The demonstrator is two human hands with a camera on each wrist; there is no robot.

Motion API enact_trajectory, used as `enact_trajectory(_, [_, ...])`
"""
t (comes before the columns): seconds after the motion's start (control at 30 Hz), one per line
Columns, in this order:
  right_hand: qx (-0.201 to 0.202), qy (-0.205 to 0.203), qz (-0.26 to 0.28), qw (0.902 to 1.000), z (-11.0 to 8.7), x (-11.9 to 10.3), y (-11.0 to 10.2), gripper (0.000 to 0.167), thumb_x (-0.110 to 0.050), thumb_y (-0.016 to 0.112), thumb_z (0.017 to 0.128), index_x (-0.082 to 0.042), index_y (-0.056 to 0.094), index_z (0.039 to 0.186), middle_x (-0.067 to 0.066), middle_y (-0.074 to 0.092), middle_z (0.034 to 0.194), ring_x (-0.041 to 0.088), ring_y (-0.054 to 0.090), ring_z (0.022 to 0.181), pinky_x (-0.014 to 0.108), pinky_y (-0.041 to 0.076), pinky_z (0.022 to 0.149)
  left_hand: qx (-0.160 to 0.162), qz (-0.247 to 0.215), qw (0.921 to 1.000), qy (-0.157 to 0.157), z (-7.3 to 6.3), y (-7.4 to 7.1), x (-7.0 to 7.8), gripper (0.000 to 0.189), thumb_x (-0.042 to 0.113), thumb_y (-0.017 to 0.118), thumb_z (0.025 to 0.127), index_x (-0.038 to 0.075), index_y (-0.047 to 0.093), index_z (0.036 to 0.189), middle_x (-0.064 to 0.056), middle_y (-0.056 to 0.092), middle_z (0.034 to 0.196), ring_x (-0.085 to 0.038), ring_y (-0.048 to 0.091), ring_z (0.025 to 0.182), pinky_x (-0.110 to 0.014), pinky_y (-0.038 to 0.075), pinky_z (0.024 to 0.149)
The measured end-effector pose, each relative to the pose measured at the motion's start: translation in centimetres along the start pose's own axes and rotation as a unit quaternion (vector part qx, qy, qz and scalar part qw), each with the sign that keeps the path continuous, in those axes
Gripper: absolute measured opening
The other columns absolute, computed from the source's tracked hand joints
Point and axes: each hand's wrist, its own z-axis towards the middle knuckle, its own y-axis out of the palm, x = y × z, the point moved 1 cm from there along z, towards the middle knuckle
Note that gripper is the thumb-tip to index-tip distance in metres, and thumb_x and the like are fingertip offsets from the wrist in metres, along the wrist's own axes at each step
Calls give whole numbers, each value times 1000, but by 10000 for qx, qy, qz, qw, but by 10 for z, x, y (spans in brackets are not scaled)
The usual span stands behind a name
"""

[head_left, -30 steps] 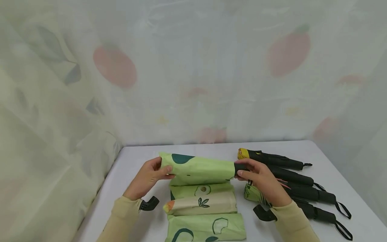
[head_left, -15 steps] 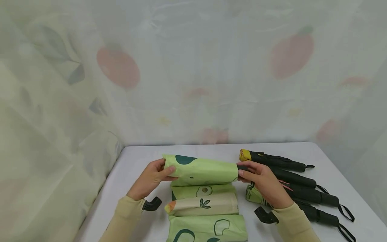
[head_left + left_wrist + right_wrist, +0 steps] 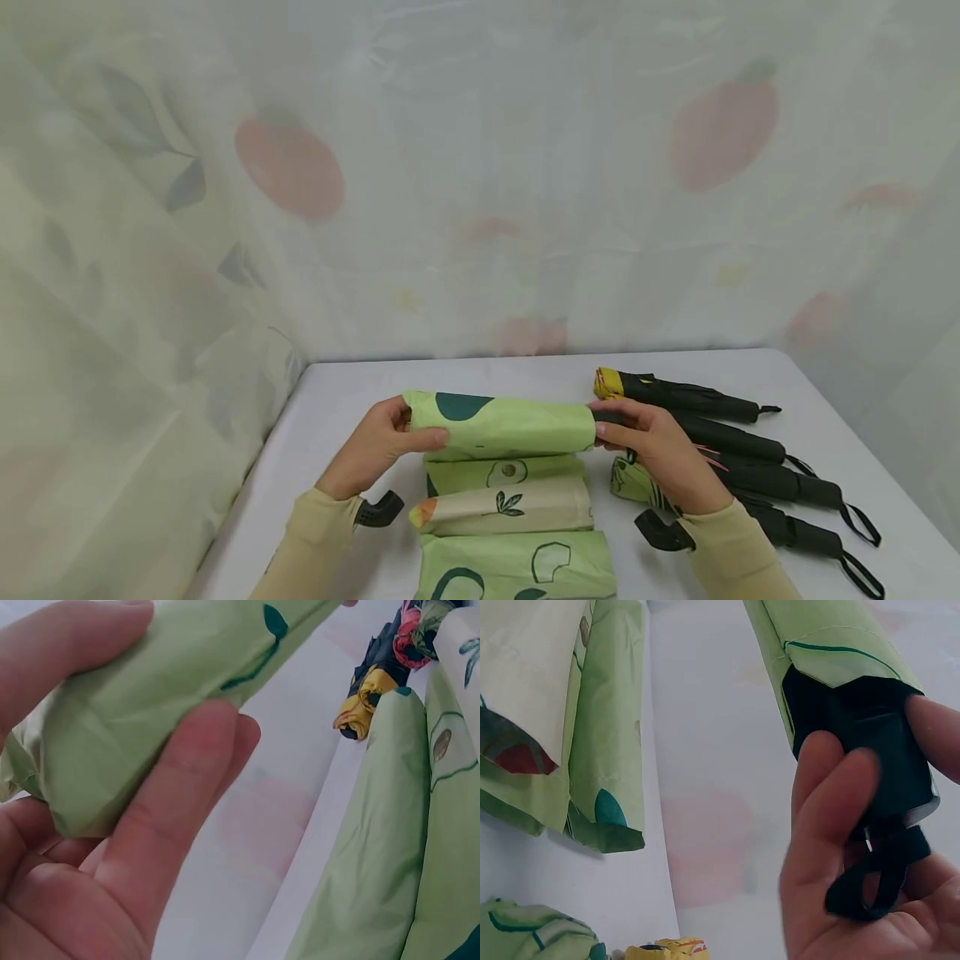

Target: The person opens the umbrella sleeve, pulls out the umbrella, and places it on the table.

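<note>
A folded umbrella in a light green cover with dark green print is held crosswise above the table by both hands. At its left end my left hand grips the cloth, thumb in front and fingers behind and below. My right hand pinches the black handle at the right end. In the right wrist view the handle sits in the cover's mouth, its black wrist strap hanging by the palm. Below the held umbrella lie green covers and a cream one with an orange tip, side by side.
Several black folded umbrellas lie to the right, one with a yellow tip at the back and others with wrist loops. A green leaf-print bundle is beside my right wrist. White cloth covers the table; patterned sheeting hangs behind.
The covered umbrella has come down a little and lies more level. Slightly less black handle shows at the cover's mouth. My left thumb has shifted to lie straighter along the cloth.
</note>
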Motion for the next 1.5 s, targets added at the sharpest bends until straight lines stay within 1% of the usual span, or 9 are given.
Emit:
enact_trajectory(0.17, [2, -48, -134, 9999, -1, -1, -2, 55, -24, 73, 105, 1, 58, 152, 8, 70, 140, 9, 75, 108, 31, 62, 98, -93, -139, 9998, 119, 1, 1, 1, 48, 22, 89, 92, 16, 70, 135, -9, 76, 118, -21, 74, 102, -33, 62, 90])
enact_trajectory(0.23, [-1, -25, -130, 9999, -2, -1, -3, 55, -24, 73, 105, 1, 58, 152, 8, 70, 139, 10, 75, 108, 30, 62, 97, -170, -207, 9995, 176, 2, 2, 1, 49, 19, 88, 93, 17, 69, 138, -9, 76, 121, -21, 74, 104, -34, 62, 92])
enact_trajectory(0.43, [-57, 48, -18, 10000, -2, -2, -3, 56, -22, 74, 104, 3, 58, 151, 4, 75, 133, 10, 77, 108, 32, 64, 98, -287, -241, 9991, 212, 1, 0, -2, 47, 18, 86, 94, 16, 68, 138, -8, 76, 121, -22, 75, 104, -35, 62, 93])
enact_trajectory(0.7, [-27, 115, -49, 9999, 0, -4, -5, 57, -23, 74, 105, 2, 57, 153, 9, 75, 133, 11, 78, 108, 29, 64, 96, -323, -291, 9987, 256, 0, -1, -1, 46, 17, 85, 95, 13, 69, 138, -7, 77, 119, -21, 75, 102, -35, 62, 94])
enact_trajectory(0.8, [-20, 136, 15, 9999, 0, -4, -6, 57, -23, 72, 106, 1, 55, 154, 8, 74, 134, 11, 78, 108, 28, 63, 96, -370, -391, 9982, 279, 1, 0, -1, 46, 15, 85, 95, 12, 68, 138, -9, 77, 119, -23, 76, 103, -39, 64, 96])
enact_trajectory(0.93, [-35, 130, 278, 9995, -1, -3, -7, 55, -19, 68, 108, 3, 52, 156, 7, 71, 136, 13, 78, 110, 30, 64, 98, -344, -494, 9977, 310, 1, 0, -1, 48, 14, 85, 95, 10, 67, 139, -11, 76, 119, -24, 77, 104, -47, 65, 98])
enact_trajectory(1.13, [-52, 152, 562, 9983, 0, -1, -7, 57, -21, 66, 110, 6, 49, 157, 7, 68, 141, 11, 76, 113, 31, 62, 102, -287, -734, 9966, 257, 3, 0, -4, 49, 11, 84, 95, 7, 65, 140, -11, 74, 119, -22, 77, 104, -57, 62, 102])
enact_trajectory(1.33, [15, 25, 716, 9974, 0, 2, -7, 58, -23, 64, 111, 10, 47, 156, 9, 65, 147, 10, 77, 114, 31, 63, 101, -244, -770, 9964, 244, 4, 1, -6, 49, 13, 84, 95, 7, 65, 141, -12, 73, 121, -23, 77, 106, -62, 59, 105])
enact_trajectory(1.5, [-62, -82, 850, 9963, 1, 5, -8, 58, -22, 63, 112, 13, 47, 155, 2, 67, 141, 11, 78, 112, 32, 63, 100, -263, -797, 9959, 323, 4, -1, -6, 46, 12, 81, 98, 7, 65, 140, -13, 73, 123, -25, 77, 108, -64, 58, 105])
